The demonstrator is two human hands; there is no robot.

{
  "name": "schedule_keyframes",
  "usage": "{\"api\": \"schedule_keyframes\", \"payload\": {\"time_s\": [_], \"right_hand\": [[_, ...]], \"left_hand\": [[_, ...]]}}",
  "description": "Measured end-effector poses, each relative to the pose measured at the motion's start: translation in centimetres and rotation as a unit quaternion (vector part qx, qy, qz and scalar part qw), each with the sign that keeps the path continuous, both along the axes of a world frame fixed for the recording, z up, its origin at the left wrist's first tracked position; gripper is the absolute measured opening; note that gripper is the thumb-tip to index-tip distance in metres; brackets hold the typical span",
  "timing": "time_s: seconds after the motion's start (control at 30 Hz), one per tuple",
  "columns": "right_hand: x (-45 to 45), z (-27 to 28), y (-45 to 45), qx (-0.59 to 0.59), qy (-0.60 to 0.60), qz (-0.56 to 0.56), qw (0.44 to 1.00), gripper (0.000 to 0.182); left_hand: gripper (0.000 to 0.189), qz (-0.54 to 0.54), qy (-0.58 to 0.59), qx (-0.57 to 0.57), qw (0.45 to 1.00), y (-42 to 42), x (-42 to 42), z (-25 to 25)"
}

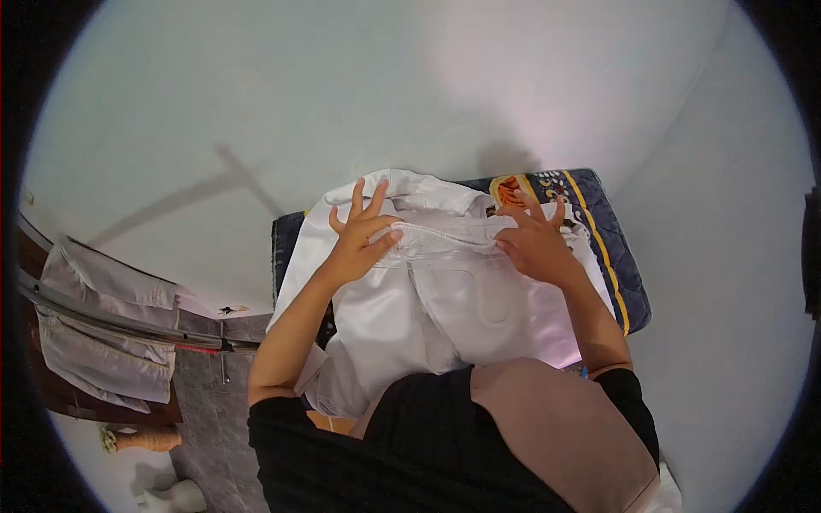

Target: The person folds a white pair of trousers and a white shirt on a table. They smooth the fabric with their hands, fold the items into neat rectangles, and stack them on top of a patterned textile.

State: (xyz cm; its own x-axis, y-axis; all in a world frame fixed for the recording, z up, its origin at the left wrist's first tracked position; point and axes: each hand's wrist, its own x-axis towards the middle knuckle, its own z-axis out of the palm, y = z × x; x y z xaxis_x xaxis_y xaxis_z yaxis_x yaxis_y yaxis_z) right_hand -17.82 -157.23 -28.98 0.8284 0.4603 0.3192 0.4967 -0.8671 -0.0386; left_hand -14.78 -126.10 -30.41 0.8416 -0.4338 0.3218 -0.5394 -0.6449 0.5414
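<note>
Glossy white satin trousers [442, 308] hang from both hands by their gathered elastic waistband. My left hand [365, 240] pinches the waistband at its left end between thumb and forefinger, the other fingers spread. At the opposite end my right hand [532, 240] pinches it in the same way. A clear plastic hanger seems to lie along the waistband, with its hook shape showing faintly over the trousers. Beneath is another white satin garment [417, 186] with a dark label at its neck, spread on a dark blue patterned cloth [619, 256].
A pale wall [321, 83] rises beyond the covered surface. On the left, white garments [115, 346] hang beside a metal rail [128, 324]. Lower left are a woven orange-brown vase [151, 438] and a white object [173, 497]. White fabric [667, 490] shows at lower right.
</note>
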Motion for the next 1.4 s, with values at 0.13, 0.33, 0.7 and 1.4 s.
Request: {"api": "schedule_keyframes", "payload": {"time_s": [0.13, 0.33, 0.7, 1.4], "right_hand": [[1.1, -0.6, -0.1, 0.093, -0.132, -0.055, 0.985, 0.009], [0.7, -0.5, -1.4, 0.081, -0.131, -0.159, 0.975, 0.034], [-3.1, -0.5, -8.8, 0.126, 0.046, -0.160, 0.978, 0.048], [-0.2, -8.3, 0.9, 0.084, -0.311, -0.062, 0.945, 0.011]], "left_hand": [[0.029, 0.123, 0.096, -0.046, 0.987, -0.6, 1.3, -1.2], [0.034, 0.176, -0.119, 0.063, 0.975, -4.2, 1.7, -0.5], [0.032, -0.031, -0.132, 0.170, 0.976, -9.4, 1.6, -0.1], [0.019, -0.018, -0.217, 0.162, 0.962, -13.7, 4.1, 1.2]]}}
